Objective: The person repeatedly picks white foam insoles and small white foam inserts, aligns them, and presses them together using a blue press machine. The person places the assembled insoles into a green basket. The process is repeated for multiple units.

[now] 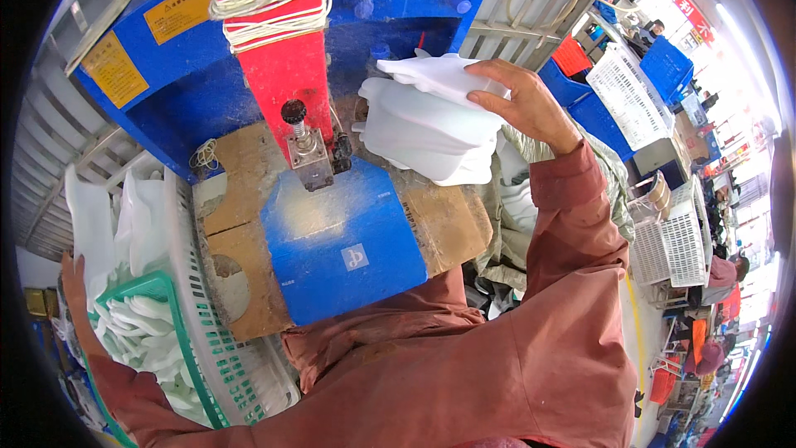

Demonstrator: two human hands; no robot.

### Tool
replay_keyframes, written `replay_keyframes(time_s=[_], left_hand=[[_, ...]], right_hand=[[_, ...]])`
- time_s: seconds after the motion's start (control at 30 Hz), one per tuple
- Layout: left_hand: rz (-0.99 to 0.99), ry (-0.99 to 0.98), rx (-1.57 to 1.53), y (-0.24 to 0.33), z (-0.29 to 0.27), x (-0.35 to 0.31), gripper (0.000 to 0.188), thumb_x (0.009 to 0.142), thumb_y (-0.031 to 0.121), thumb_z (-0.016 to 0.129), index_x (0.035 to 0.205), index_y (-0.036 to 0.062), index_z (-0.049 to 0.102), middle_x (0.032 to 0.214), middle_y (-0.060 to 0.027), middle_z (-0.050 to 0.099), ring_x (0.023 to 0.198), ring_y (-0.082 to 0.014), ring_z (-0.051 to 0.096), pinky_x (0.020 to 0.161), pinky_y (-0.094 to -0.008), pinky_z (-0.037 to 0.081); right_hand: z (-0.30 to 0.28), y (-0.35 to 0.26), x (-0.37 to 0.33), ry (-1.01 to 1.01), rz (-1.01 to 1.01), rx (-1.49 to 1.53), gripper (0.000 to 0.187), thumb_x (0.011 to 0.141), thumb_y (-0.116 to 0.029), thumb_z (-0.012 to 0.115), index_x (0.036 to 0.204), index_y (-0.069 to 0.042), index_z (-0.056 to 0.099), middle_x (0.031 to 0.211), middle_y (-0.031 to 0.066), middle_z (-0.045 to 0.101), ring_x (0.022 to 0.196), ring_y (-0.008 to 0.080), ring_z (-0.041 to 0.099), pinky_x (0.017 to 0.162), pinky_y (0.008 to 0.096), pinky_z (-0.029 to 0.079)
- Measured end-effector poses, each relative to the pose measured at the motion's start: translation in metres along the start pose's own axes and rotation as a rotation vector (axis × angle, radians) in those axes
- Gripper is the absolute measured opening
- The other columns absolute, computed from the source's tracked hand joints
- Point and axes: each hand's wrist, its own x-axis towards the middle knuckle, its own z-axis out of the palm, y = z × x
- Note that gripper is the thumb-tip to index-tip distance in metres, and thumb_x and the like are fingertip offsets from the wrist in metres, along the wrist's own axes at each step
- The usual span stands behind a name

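My right hand [535, 104] is raised at the right of the press, its thumb and fingers closed on the edge of a thin white curved piece [431, 76]. That piece lies over a stack of similar white pieces [431, 137] on the cardboard-covered work surface. At the far left, my left hand [75, 286] rests beside a tall white piece [91, 224]; its visible fingers look stretched out, and part of the hand is hard to make out. The red press arm [286, 87], wound with pale cord, stands over a blue board [344, 245].
A green basket [174, 315] filled with small white pieces sits inside a white plastic crate [207, 282] at my left. The blue machine [174, 58] with gauges rises behind. Greenish cloth [597, 174] hangs at the right, with white crates [672, 241] and blue bins beyond.
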Motion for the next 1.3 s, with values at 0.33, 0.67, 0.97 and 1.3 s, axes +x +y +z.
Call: replay_keyframes(time_s=[0.33,0.67,0.97,1.3], left_hand=[[0.08,0.048,0.303,-0.007,0.047,-0.02,0.059,0.104,0.03,0.066,0.155,0.0025,0.051,0.154,-0.0267,0.054,0.142,-0.043,0.051,0.119,-0.0483,0.039],[0.291,-0.177,-0.182,0.235,0.009,-0.096,0.045,0.098,0.016,0.07,0.139,0.0002,0.064,0.143,-0.0205,0.065,0.133,-0.0372,0.06,0.116,-0.0398,0.043],[0.473,-0.645,-0.285,0.431,-0.03,-0.208,0.046,0.093,0.017,0.076,0.135,-0.0007,0.067,0.135,-0.0198,0.07,0.125,-0.0319,0.067,0.108,-0.0396,0.05],[0.216,-0.924,-1.401,0.567,0.075,-0.395,0.094,0.095,0.019,0.083,0.167,0.0042,0.025,0.156,-0.0208,0.052,0.138,-0.0332,0.058,0.112,-0.0429,0.049]], right_hand=[[0.022,-0.001,0.001,0.177,-0.284,-0.264,0.023,0.098,-0.002,0.065,0.121,-0.004,0.07,0.117,0.0171,0.073,0.099,0.0398,0.072,0.083,0.0449,0.06],[0.006,0.015,0.016,0.772,-0.318,-0.349,0.026,0.095,0.005,0.064,0.117,-0.006,0.069,0.12,0.0141,0.074,0.106,0.0352,0.074,0.087,0.0401,0.062],[-0.086,-0.013,-0.053,1.16,-0.081,-0.197,0.027,0.1,-0.001,0.063,0.126,-0.003,0.071,0.106,0.0081,0.078,0.09,0.0154,0.076,0.082,0.0263,0.059],[0.127,-0.113,-0.203,0.71,0.497,1.362,0.019,0.106,-0.002,0.057,0.123,0.001,0.066,0.102,0.0087,0.073,0.089,0.0157,0.073,0.077,0.0358,0.068]])
